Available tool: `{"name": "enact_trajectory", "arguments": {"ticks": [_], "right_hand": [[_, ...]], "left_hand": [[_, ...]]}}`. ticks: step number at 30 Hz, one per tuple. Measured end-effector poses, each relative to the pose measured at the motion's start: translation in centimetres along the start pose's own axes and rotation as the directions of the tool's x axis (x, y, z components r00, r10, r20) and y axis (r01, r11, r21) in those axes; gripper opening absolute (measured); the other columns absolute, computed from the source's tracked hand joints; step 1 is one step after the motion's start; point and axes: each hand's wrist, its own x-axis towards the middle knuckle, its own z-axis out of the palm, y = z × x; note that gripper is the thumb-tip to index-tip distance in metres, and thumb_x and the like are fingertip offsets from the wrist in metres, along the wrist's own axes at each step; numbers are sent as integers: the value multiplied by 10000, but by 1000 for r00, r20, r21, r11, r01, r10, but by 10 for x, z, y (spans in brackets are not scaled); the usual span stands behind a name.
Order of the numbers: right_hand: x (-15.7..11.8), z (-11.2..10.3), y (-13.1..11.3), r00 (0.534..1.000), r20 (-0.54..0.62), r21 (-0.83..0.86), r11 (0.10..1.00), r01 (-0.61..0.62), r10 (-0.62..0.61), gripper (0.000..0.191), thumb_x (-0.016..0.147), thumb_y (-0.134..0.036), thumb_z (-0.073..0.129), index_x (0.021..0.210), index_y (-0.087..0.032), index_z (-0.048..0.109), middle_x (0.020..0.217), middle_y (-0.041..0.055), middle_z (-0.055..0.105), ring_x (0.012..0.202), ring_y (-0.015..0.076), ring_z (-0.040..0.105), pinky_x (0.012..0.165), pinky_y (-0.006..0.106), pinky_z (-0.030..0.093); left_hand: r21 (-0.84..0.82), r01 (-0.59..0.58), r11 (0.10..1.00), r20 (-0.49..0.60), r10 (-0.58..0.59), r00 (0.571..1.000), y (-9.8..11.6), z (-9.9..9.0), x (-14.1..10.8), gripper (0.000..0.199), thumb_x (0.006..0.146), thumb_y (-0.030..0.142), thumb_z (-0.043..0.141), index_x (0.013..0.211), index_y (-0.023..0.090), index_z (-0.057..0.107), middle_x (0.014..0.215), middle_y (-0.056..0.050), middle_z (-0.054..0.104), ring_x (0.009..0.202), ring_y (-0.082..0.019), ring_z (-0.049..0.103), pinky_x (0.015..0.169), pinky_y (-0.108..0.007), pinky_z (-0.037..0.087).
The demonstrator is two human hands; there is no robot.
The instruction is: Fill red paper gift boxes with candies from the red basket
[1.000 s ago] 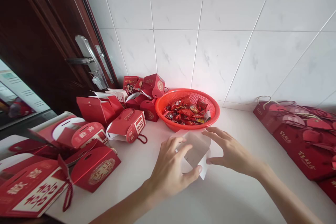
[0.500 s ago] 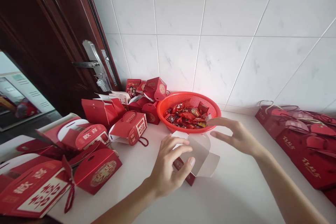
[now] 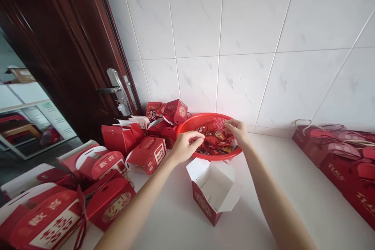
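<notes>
Standing along the left of the worktop (image 3: 172,211) are red boxes (image 3: 113,203), several with flaps open, beside a dark door (image 3: 64,39); next comes the left hand (image 3: 184,146), over the left rim of the red basket (image 3: 218,157), its grip narrowed so that thumb and forefinger nearly meet; whether anything sits between them I cannot tell; the wrapped sweets (image 3: 215,136) lie heaped inside the basket; just in front stands 1 open box (image 3: 212,191), upright, mouth up, pale floor in view; the right hand (image 3: 236,129) reaches over the basket's right side, its grip partly curled near the sweets; I cannot tell if it has hold of any; the step in hand looks like picking with 2 hands at once; to do it well, I would pinch each sweet by its body rather than its loose wrapper end, lift clear of the rim, and mind the forearms on either side of the open box, since light card could tip if brushed; at the far right, red bags (image 3: 331,172) with cord handles stand in a row.
</notes>
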Motion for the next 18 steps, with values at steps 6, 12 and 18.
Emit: {"name": "enact_trajectory", "arguments": {"ticks": [6,12,18], "right_hand": [[3,-3,7,1000,1,9,1000,-7,7,220,624,-372,726,705,-173,678,730,41,702,595,159,668,624,284,583],[4,-6,8,998,15,45,998,-54,54,237,578,-378,733,685,-173,682,731,47,708,584,163,660,603,283,578],[6,-5,14,996,32,42,995,-87,85,248,554,-392,721,685,-186,673,703,52,703,592,199,672,547,293,558]], "left_hand": [[386,17,922,703,-307,642,-18,36,72,350,749,124,571,970,255,809,925,-1,803,866,-207,732,776,-260,536],[568,-11,823,569,-383,728,-40,53,115,536,692,55,561,1153,260,744,1322,-63,696,1186,-286,648,985,-346,489],[659,55,750,422,-430,798,-58,40,140,576,711,82,596,1251,267,674,1396,-75,642,1221,-276,633,972,-338,506]]}}
